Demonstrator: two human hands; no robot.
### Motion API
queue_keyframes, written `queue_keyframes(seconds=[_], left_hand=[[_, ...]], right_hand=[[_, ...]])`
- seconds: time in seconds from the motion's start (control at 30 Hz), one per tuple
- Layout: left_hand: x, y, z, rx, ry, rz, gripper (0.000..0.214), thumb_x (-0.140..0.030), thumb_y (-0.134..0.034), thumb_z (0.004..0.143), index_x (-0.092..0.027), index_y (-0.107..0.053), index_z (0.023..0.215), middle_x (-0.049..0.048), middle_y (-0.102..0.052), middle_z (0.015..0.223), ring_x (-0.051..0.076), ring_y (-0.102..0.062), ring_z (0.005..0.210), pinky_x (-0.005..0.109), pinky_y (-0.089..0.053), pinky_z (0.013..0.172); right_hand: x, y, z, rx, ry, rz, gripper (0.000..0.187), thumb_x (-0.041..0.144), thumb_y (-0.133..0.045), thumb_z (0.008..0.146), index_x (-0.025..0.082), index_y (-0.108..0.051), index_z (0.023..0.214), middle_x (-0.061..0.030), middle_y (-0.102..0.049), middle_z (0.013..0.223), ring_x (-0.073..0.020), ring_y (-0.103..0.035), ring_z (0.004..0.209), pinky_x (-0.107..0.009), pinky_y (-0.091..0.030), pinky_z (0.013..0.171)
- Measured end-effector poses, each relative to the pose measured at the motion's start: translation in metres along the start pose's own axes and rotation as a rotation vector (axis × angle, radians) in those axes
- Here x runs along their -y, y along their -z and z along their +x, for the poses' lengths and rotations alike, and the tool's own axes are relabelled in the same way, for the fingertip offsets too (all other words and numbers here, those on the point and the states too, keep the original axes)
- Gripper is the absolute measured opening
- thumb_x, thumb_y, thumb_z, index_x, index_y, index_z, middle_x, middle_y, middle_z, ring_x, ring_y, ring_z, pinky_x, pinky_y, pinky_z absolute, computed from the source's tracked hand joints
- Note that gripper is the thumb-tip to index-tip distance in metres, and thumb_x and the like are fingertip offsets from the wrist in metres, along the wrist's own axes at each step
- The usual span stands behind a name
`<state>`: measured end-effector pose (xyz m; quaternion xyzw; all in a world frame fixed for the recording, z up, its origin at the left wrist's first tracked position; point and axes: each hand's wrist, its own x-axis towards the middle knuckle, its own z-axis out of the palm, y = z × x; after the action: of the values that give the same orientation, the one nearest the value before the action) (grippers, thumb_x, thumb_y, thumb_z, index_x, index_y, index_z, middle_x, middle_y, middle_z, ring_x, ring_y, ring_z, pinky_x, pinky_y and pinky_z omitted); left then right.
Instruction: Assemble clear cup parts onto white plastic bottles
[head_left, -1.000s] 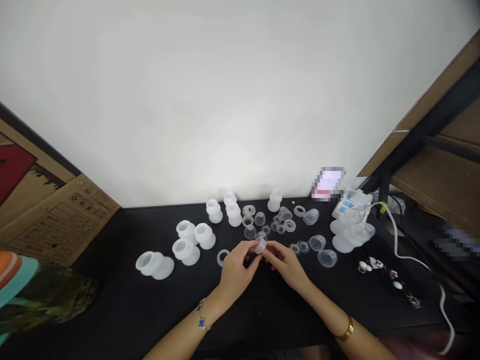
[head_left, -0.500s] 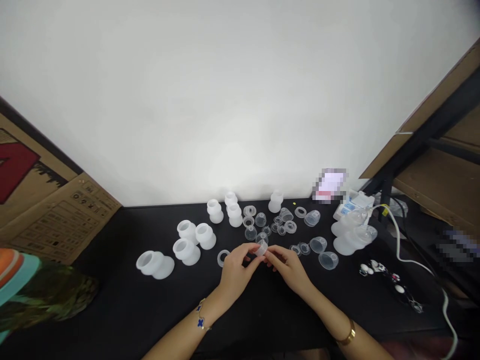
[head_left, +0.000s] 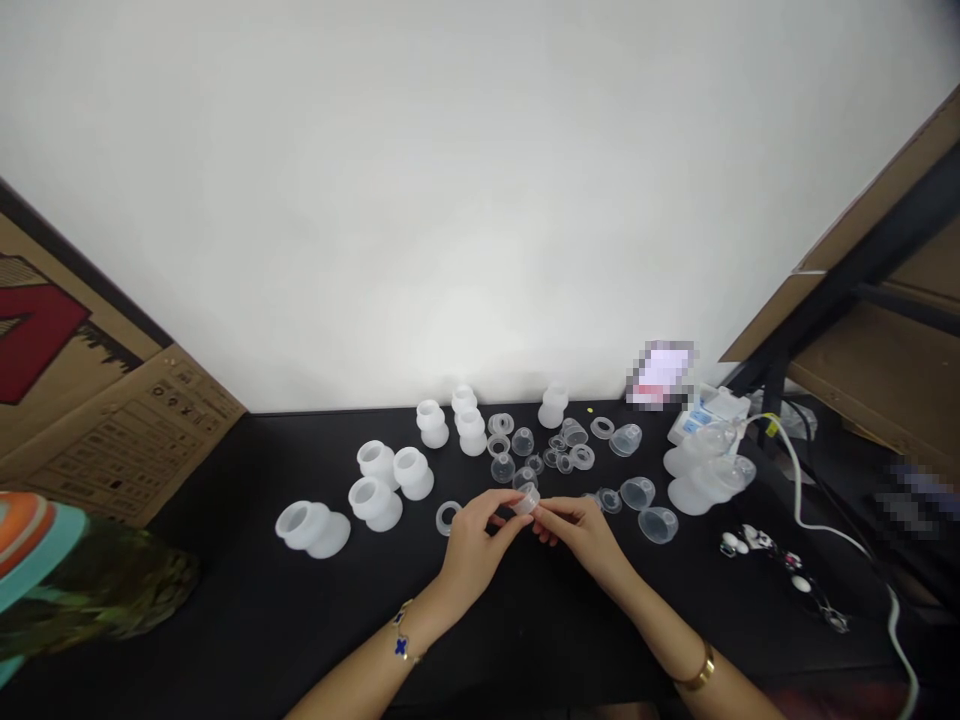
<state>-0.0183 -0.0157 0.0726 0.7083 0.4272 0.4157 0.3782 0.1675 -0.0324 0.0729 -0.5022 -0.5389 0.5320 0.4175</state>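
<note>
Between my hands is a small translucent plastic bottle collar [head_left: 529, 497], short and ring-shaped. My left hand [head_left: 478, 535] pinches it between thumb and fingers from the left. The fingertips of my right hand [head_left: 581, 538] are closed on its right edge. Just behind the collar lie clear domed caps [head_left: 502, 467] and small clear discs [head_left: 534, 464]. A flat translucent ring [head_left: 448, 518] rests on the black table left of my left hand. Two larger clear domed covers [head_left: 658, 525] lie beyond my right hand.
Several white bottle bodies [head_left: 375, 503] stand at left and along the wall. Assembled bottles [head_left: 701, 485] are at right beside a white box [head_left: 716, 405], a phone [head_left: 661, 374], a white cable [head_left: 799, 490] and a beaded charm [head_left: 787, 565]. A large jar [head_left: 112, 580] stands far left.
The collar stays between my fingertips, tilted slightly differently. My right hand has shifted a little to the right. The table items stay in place; the view has moved slightly.
</note>
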Motion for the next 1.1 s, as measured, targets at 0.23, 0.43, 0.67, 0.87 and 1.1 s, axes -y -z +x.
queue_keyframes(seconds=[0.23, 0.43, 0.67, 0.87, 1.1], left_hand=[[-0.0007, -0.0002, 0.0010, -0.001, -0.002, 0.002, 0.016, -0.029, -0.067, 0.089, -0.022, -0.072, 0.102, 0.0034, -0.074, 0.099, 0.020, -0.069, 0.086, 0.030, -0.059, 0.072], [-0.0026, 0.0003, 0.0011, 0.007, 0.001, -0.027, 0.015, -0.029, -0.067, 0.088, -0.022, -0.072, 0.101, 0.0032, -0.074, 0.097, 0.019, -0.069, 0.085, 0.028, -0.058, 0.070], [-0.0036, 0.0008, 0.0014, 0.023, 0.032, -0.048, 0.014, -0.028, -0.068, 0.088, -0.022, -0.072, 0.099, 0.0023, -0.074, 0.094, 0.019, -0.068, 0.085, 0.026, -0.055, 0.069], [-0.0032, 0.0013, 0.0019, 0.035, 0.059, -0.067, 0.017, -0.033, -0.067, 0.088, -0.022, -0.072, 0.100, 0.0029, -0.073, 0.093, 0.019, -0.068, 0.083, 0.027, -0.055, 0.068], [-0.0052, 0.0020, 0.0030, 0.030, 0.081, -0.091, 0.018, -0.034, -0.068, 0.087, -0.021, -0.073, 0.098, 0.0028, -0.073, 0.089, 0.019, -0.068, 0.079, 0.026, -0.054, 0.066]], right_hand=[[0.0039, -0.0001, -0.0008, -0.010, -0.011, 0.002, 0.037, 0.052, -0.067, 0.083, 0.018, -0.078, 0.074, -0.0027, -0.067, 0.063, -0.0156, -0.059, 0.057, -0.026, -0.045, 0.055], [0.0055, -0.0004, -0.0007, -0.017, -0.036, 0.007, 0.037, 0.052, -0.069, 0.081, 0.018, -0.078, 0.071, -0.0027, -0.068, 0.061, -0.0160, -0.058, 0.057, -0.027, -0.045, 0.055], [0.0026, 0.0003, -0.0004, -0.016, -0.044, 0.043, 0.034, 0.050, -0.071, 0.080, 0.018, -0.080, 0.076, -0.0023, -0.068, 0.062, -0.0149, -0.059, 0.057, -0.026, -0.045, 0.055], [0.0063, 0.0001, -0.0006, -0.020, -0.049, 0.035, 0.035, 0.051, -0.071, 0.079, 0.017, -0.078, 0.070, -0.0024, -0.068, 0.060, -0.0149, -0.058, 0.056, -0.026, -0.044, 0.054], [0.0072, 0.0005, -0.0011, -0.015, -0.044, 0.028, 0.036, 0.051, -0.071, 0.080, 0.018, -0.077, 0.065, -0.0023, -0.067, 0.059, -0.0146, -0.057, 0.054, -0.026, -0.044, 0.054]])
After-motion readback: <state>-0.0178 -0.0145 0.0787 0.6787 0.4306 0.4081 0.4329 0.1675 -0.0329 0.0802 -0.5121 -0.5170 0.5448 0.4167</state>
